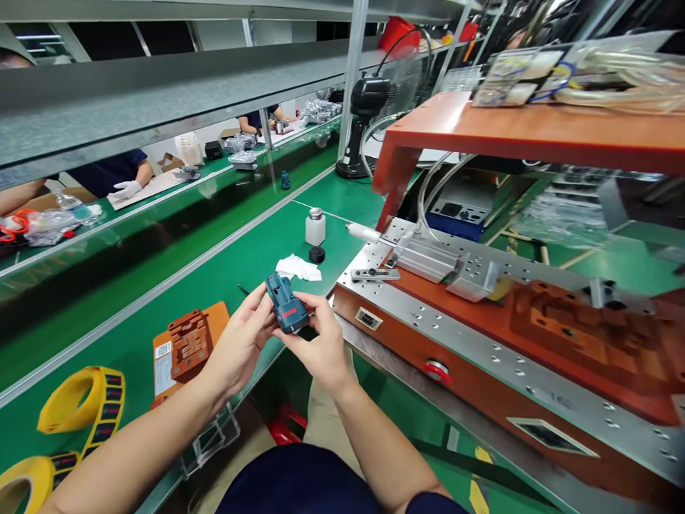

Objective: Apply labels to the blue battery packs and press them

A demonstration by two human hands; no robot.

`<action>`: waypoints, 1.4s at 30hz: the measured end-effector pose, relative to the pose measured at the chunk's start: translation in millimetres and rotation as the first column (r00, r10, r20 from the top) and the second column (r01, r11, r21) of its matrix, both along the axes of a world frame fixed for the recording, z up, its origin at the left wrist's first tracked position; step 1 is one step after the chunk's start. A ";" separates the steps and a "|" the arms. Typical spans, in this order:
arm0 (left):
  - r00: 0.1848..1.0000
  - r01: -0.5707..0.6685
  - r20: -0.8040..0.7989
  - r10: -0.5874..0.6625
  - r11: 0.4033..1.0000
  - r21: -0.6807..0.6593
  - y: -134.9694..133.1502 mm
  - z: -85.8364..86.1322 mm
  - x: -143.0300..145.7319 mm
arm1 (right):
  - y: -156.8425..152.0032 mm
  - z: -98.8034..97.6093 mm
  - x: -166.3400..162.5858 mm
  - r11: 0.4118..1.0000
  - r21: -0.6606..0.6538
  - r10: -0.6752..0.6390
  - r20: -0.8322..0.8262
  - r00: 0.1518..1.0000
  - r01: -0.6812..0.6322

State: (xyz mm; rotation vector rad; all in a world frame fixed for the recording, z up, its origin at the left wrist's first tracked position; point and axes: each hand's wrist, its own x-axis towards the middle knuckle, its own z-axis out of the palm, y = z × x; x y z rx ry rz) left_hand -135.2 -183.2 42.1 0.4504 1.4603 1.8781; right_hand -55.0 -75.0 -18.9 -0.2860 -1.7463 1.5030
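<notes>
A small dark blue device with red BOSCH lettering [289, 311] is held up in front of me, over the bench's near edge. My left hand [251, 330] grips its left side, fingers closed around it. On the other side my right hand [321, 335] pinches the lower right end between thumb and fingers. Its underside is hidden by the hands. Just beyond it lies a crumpled white wipe [298, 268]. Left of my hands is an orange fixture block [191, 344] on an orange plate with a QR label.
A white bottle [315, 228] and black cap [317, 254] stand farther back. Yellow label rolls [72, 407] lie at left. A large orange-and-metal machine [396, 314] with a red button [437, 370] fills the right. Behind the conveyor [160, 278], co-workers sit; one wears a white glove [126, 190].
</notes>
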 end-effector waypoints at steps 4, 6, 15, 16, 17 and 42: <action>0.999 0.047 -0.008 -0.048 0.998 -0.052 19.3 2.7 12.4 | 12.0 -2.1 15.9 0.996 0.016 -0.090 0.027 0.996 0.090; 0.998 0.051 -0.016 -0.053 0.995 -0.088 30.4 2.4 20.3 | 18.9 -3.7 27.1 0.970 0.153 -0.195 0.015 0.981 0.190; 0.905 0.420 0.129 -0.406 0.900 -0.117 112.4 16.1 72.1 | 76.7 -0.5 120.0 0.680 0.604 -0.481 -0.060 0.875 0.416; 0.871 0.487 0.136 -0.472 0.867 -0.109 122.6 19.3 79.1 | 82.1 1.3 136.3 0.696 0.576 -0.488 -0.059 0.871 0.429; 0.835 0.549 0.109 -0.539 0.829 -0.111 133.3 21.9 85.5 | 87.3 2.7 153.1 0.700 0.547 -0.512 -0.062 0.857 0.459; -0.477 0.282 -0.802 -0.359 0.802 -0.526 308.4 -0.7 170.2 | 138.7 -41.8 314.3 0.069 -0.148 -0.998 -0.009 0.069 0.987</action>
